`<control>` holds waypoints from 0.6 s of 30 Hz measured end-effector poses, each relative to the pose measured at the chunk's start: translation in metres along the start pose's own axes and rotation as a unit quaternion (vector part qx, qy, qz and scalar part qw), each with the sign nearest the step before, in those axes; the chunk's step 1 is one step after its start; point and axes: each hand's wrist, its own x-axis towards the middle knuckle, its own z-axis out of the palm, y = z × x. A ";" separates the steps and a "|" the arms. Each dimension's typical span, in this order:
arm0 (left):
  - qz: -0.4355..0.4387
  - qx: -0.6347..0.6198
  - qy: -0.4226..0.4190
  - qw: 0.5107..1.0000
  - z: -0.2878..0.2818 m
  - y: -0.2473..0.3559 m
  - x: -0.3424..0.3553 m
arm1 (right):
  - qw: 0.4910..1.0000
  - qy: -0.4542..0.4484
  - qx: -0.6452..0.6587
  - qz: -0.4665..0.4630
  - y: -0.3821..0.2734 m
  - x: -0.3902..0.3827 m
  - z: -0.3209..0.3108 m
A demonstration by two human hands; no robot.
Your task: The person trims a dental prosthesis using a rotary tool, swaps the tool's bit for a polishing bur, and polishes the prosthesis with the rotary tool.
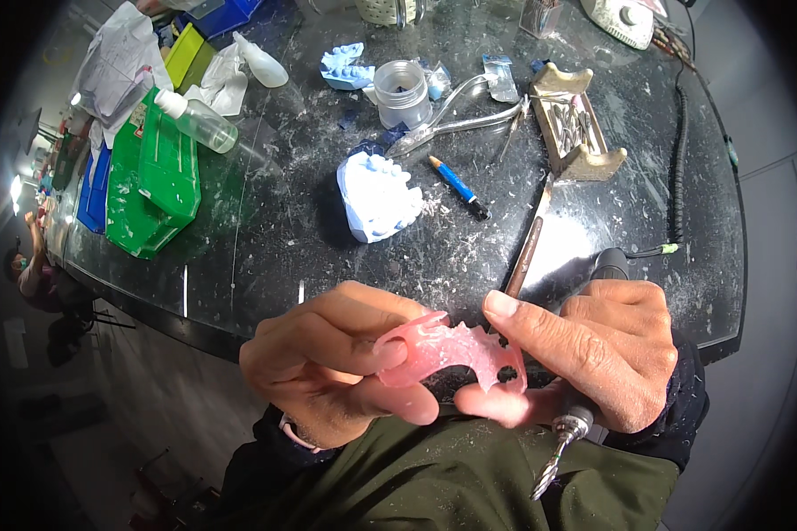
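Head view: L hand [323, 354] pinches plate [456, 347], long axis approx L–R. R hand [604, 354], gripping drill [573, 425], is by plate's R end.

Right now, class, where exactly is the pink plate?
In the head view, the pink plate is just below centre: the left hand holds its left end, and the right hand, with the drill, is at its right end.

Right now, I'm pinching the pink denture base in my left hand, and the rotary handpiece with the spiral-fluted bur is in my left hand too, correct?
Not quite: the rotary handpiece with the spiral-fluted bur is in your right hand, as the head view shows. Your left hand does pinch the pink denture base.
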 end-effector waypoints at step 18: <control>0.059 0.014 -0.032 0.998 0.004 0.002 0.004 | 1.000 -0.018 0.002 0.006 0.001 0.001 -0.001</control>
